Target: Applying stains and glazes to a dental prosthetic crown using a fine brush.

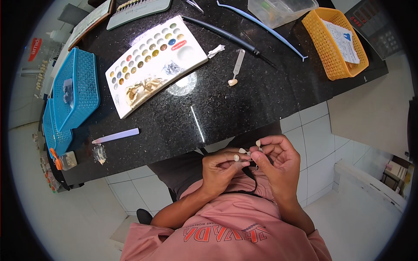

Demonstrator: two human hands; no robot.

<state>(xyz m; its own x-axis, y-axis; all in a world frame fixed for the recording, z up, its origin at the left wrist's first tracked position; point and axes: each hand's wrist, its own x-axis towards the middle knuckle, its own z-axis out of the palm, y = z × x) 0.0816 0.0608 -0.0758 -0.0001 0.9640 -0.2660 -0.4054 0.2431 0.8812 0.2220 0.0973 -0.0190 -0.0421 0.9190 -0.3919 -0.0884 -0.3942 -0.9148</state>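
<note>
Both hands meet in front of my shirt, just off the table's near edge. My left hand (221,170) is closed, its fingertips pinching small tooth-shaped pieces; one pale dental crown (236,157) shows at the fingertips. Another crown (242,151) sits between the two hands. My right hand (281,162) is closed too, with thumb and fingers around a third crown (258,143) that points upward. Small metallic bits show below the crowns, but how they join is too small to tell. A tooth shade tab (237,67) lies on the black table ahead.
A white palette (187,69) with coloured wells lies on the black table (244,108). Blue baskets (76,91) stand left, a yellow basket (313,39) right. A lilac stick (117,135), a dark pen-like tool (222,35) and a blue curved tool (265,27) lie about.
</note>
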